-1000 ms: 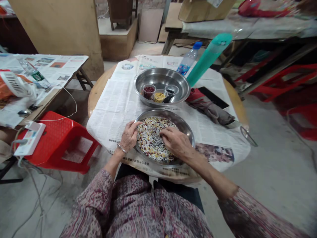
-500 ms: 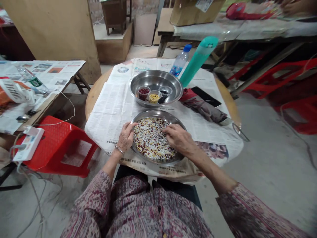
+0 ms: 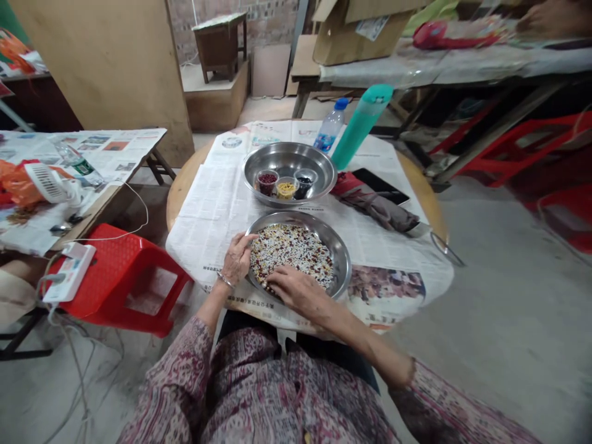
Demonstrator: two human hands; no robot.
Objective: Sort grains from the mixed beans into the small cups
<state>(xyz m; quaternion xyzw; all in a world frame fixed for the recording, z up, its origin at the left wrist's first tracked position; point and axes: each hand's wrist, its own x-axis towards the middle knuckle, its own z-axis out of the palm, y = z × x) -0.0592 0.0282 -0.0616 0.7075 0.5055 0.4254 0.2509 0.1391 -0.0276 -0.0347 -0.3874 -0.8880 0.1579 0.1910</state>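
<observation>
The near steel basin (image 3: 343, 253) holds a spread layer of mixed white, dark red, yellow and black grains and beans (image 3: 296, 246). My left hand (image 3: 236, 260) grips its left rim, thumb over the edge. My right hand (image 3: 298, 291) reaches over the front of the basin, its bent fingertips down in the mix at the lower left; anything between them is hidden. Behind stands a second steel basin (image 3: 321, 163) with three clear cups: dark red beans (image 3: 267, 182), yellow beans (image 3: 285, 189) and black beans (image 3: 304, 181).
A blue-capped bottle (image 3: 330, 128), a teal bottle (image 3: 359, 131), a folded umbrella (image 3: 382, 206) and a black phone (image 3: 382, 185) lie or stand on the newspaper-covered round table (image 3: 198, 203). A red stool (image 3: 124, 265) carrying a white power strip (image 3: 71, 271) stands left.
My right hand has moved from the right side of the near basin toward its lower left, through the grains. My left hand stays on the rim. The view has tilted slightly upward.
</observation>
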